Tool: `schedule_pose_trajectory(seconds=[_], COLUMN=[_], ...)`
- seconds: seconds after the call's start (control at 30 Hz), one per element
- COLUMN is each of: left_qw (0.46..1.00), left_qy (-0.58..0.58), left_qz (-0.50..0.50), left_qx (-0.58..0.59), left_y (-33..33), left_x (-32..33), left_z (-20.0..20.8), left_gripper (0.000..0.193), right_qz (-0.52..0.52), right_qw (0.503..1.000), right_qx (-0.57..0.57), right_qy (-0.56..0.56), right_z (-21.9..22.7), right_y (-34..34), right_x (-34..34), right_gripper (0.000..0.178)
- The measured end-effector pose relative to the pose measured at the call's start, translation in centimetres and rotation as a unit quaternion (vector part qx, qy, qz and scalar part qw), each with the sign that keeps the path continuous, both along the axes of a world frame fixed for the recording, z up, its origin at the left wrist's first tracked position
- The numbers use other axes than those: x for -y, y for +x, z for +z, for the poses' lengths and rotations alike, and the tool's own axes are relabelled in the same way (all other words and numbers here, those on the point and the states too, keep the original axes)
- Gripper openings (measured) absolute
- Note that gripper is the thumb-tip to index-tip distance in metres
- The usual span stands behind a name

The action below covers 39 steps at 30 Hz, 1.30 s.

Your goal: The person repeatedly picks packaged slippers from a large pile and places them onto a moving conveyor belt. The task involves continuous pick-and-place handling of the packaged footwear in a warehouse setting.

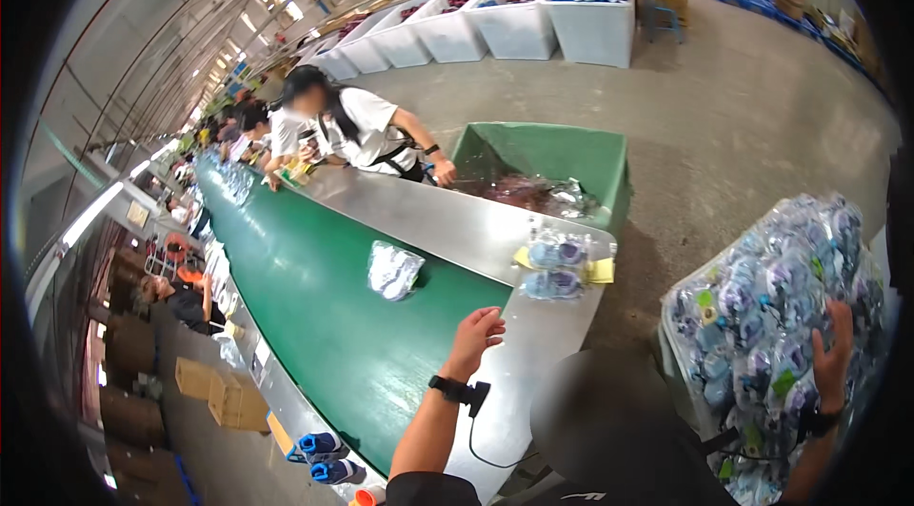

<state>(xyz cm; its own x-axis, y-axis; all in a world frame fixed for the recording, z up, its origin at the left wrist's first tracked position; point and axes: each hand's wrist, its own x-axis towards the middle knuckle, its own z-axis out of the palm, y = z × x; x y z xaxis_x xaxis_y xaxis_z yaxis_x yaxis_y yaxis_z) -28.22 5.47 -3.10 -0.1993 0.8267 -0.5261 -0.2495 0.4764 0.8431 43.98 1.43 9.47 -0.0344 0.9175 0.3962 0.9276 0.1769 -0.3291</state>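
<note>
My left hand [475, 337], a dark band on its wrist, is above the right edge of the green conveyor belt [286, 249], by the metal ledge. Its fingers are curled in, with nothing showing in them. A clear-bagged pair of shoes [395, 271] lies on the belt beyond it. Another bagged pair of blue-purple shoes [554, 266] rests on yellow pieces at the corner of the metal table [409, 206]. At the far right my right hand [834, 354] is open, thumb apart, over a heaped bin of bagged shoes [762, 316]; whether it touches them I cannot tell.
A green bin [609, 173] with clear plastic inside stands beyond the metal table. A co-worker [352, 125] in white leans at the belt's far side. Blue shoes [328, 458] lie on the left ledge. White tubs [590, 25] of shoes line the back; cartons [233, 398] stand left.
</note>
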Motion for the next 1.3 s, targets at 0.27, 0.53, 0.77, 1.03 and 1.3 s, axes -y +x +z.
schedule_pose_trajectory(seconds=[0.27,0.53,0.77,1.03,1.3], left_qw=[0.964,0.896,0.816,0.718,0.877], left_qy=[-0.008,0.078,-0.028,-0.01,-0.004], left_qz=[0.154,0.379,0.264,0.06,0.36], left_qx=[-0.218,-0.219,-0.513,-0.693,-0.319], left_y=[-21.2,-32.7,-34.4,-26.7,-16.7], left_x=[-4.9,-7.9,-9.9,-5.9,0.4], left_z=[-3.8,-11.7,-19.3,-21.5,-24.1], left_gripper=[0.037,0.037,0.047,0.059,0.062], right_qz=[0.006,0.044,0.077,0.066,0.09], right_qw=[0.996,0.953,0.956,0.931,0.926], right_qx=[-0.079,0.077,0.061,0.051,0.074], right_qy=[-0.037,-0.288,-0.275,-0.356,-0.359], right_z=[-3.2,-5.5,-6.1,-5.8,-5.8], right_y=[-5.3,-17.0,-23.7,-25.4,-26.5], right_x=[0.1,3.7,4.9,2.8,1.6], right_gripper=[0.049,0.04,0.039,0.039,0.04])
